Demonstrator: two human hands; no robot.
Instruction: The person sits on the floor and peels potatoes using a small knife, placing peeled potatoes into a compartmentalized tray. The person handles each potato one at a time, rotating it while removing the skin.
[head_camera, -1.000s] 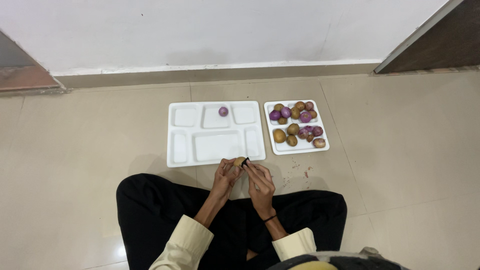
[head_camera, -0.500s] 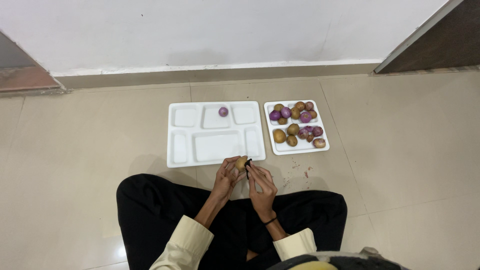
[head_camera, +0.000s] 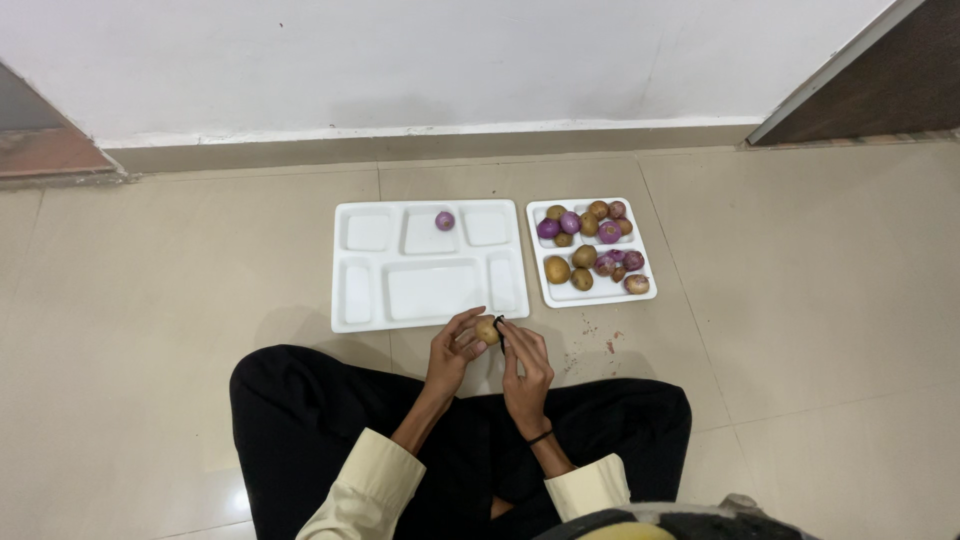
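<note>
Both hands' grip on potato (head_camera: 486, 330)

The potato (head_camera: 486, 330) between the two hands is yellow-brown, and the small tool (head_camera: 499, 323) against it is black. The divided tray (head_camera: 430, 265) is plain white, with one purple onion (head_camera: 445, 220) in it. The smaller tray (head_camera: 592, 251) is white too, filled with a mix of golden-brown potatoes and purple onions. The floor (head_camera: 820, 280) is glossy beige tile with thin pale seams, and a few reddish-purple peel scraps (head_camera: 600, 335) speckle it. The trousers (head_camera: 320, 420) are black, the sleeves (head_camera: 365, 485) pale cream, and a thin black band (head_camera: 540, 437) circles the right wrist. The wall (head_camera: 450, 60) is white.
</note>
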